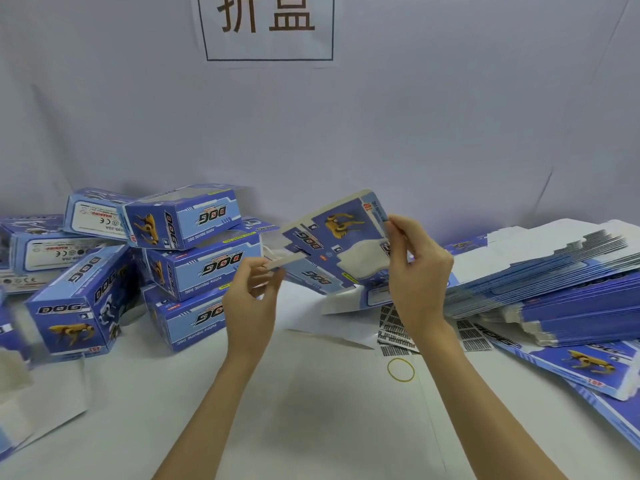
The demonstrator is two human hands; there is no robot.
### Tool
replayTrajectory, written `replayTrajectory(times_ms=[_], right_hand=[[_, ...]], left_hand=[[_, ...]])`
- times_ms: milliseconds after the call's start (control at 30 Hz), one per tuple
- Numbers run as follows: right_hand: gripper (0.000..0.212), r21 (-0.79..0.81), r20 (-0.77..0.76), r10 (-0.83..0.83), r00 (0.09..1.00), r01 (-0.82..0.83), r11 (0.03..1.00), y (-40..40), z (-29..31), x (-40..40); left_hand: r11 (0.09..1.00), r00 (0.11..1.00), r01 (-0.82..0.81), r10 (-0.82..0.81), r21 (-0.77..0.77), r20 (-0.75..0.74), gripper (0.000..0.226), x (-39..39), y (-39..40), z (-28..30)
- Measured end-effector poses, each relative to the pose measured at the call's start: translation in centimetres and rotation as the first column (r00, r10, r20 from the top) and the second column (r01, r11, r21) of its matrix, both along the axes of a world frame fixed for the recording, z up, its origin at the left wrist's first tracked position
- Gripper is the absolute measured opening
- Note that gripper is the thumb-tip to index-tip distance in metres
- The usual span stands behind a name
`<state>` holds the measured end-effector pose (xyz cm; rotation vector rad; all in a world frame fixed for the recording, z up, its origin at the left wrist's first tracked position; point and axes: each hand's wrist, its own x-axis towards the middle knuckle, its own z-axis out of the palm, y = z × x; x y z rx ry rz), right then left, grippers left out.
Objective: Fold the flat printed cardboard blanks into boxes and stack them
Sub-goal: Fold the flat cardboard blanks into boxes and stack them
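A: What is the setting in the head view?

B: A white cloth covers the surface [311, 403] and runs up behind as a backdrop. A sign [269, 26] with two large characters in a dark frame hangs at the top centre.

A: What lies on it?

B: Folded boxes [194, 258], blue with a yellow dog print, are heaped at the left, some on top of others. A stack of blanks [554, 289] lies fanned at the right, with more loose ones nearer the right edge. Sticker sheets [394, 327] lie just in front of that stack, and a rubber band [401, 369] lies near them on the cloth.

A: And the blank being worked?

B: One blank [332, 244] is held up in the air above the middle of the surface, tilted, printed face toward the camera, between the heap and the stack.

A: The hands?

B: The left hand [251, 299] pinches a pale flap at the blank's lower left corner, fingers curled. The right hand [417, 271] pinches the blank's right edge between thumb and fingers.
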<state>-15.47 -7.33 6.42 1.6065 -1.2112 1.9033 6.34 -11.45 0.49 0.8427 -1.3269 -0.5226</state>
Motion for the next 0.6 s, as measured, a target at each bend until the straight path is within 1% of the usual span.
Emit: replayTrajectory(times_ms=[33,67,100,133,167,200,233,267,300,367,433,467,500,533,600], right_hand=[[0.011,0.012,-0.082,-0.008,0.997,0.009,1.0,0.2,-0.6,-0.4],[0.011,0.042,-0.148,-0.007,0.989,0.013,0.999,0.4,-1.4,-0.8],[0.013,0.096,-0.187,0.004,0.982,0.014,0.995,0.6,-2.5,-1.2],[0.015,0.159,-0.209,0.018,0.978,0.015,0.987,0.8,-3.6,-1.7],[0.017,0.212,-0.231,0.03,0.972,0.02,0.977,1.2,-4.8,-2.5],[0.021,0.26,-0.258,0.04,0.965,0.029,0.965,1.5,-6.0,-3.5],[0.026,0.309,-0.288,0.047,0.956,0.047,0.95,1.9,-7.1,-4.4],[0.034,0.362,-0.311,0.052,0.949,0.068,0.93,2.3,-8.2,-5.3],[0.045,0.423,-0.322,0.058,0.945,0.089,0.902,2.6,-9.1,-6.0],[0.066,0.544,-0.309,0.057,0.949,0.127,0.829,3.0,-10.0,-6.9],[0.075,0.604,-0.28,0.029,0.959,0.153,0.783,3.1,-10.3,-7.1],[0.077,0.618,-0.277,0.017,0.961,0.165,0.769,3.0,-10.4,-7.2],[0.077,0.629,-0.278,0.009,0.961,0.175,0.757,2.9,-10.4,-7.2],[0.077,0.638,-0.27,-0.008,0.963,0.185,0.748,2.8,-10.4,-7.2],[0.075,0.605,-0.295,-0.047,0.954,0.225,0.764,2.6,-10.3,-7.0]], left_hand=[[0.998,0.998,-0.057,0.057,-0.001,0.019,0.011,0.4,-0.2,-0.1],[0.997,0.996,-0.079,0.079,-0.01,0.033,0.012,0.9,-0.4,-0.2],[0.998,0.996,-0.069,0.069,-0.013,0.064,0.021,1.4,-0.7,-0.3],[1.0,0.992,-0.024,0.024,-0.002,0.124,0.031,1.9,-1.0,-0.6],[1.0,0.972,0.011,-0.01,-0.003,0.234,0.037,2.2,-1.4,-1.0],[0.999,0.923,0.012,0.004,-0.039,0.386,0.037,2.5,-1.6,-1.4],[0.994,0.844,-0.018,0.074,-0.11,0.532,0.031,2.5,-1.6,-1.8],[0.984,0.765,-0.036,0.139,-0.174,0.628,0.024,2.3,-1.7,-2.2],[0.98,0.704,-0.034,0.162,-0.195,0.692,0.02,2.1,-1.7,-2.4],[0.99,0.602,0.02,0.098,-0.138,0.793,0.02,1.8,-1.6,-2.4],[0.993,0.489,0.094,0.011,-0.066,0.872,0.018,1.9,-1.8,-2.2],[0.992,0.47,0.107,0.006,-0.064,0.883,0.017,2.1,-1.9,-2.0],[0.991,0.493,0.098,0.034,-0.094,0.869,0.017,2.5,-2.0,-1.7],[0.988,0.545,0.063,0.086,-0.143,0.834,0.018,2.8,-1.9,-1.5],[0.96,0.679,-0.056,0.239,-0.276,0.694,0.014,3.2,-1.4,-0.8]])
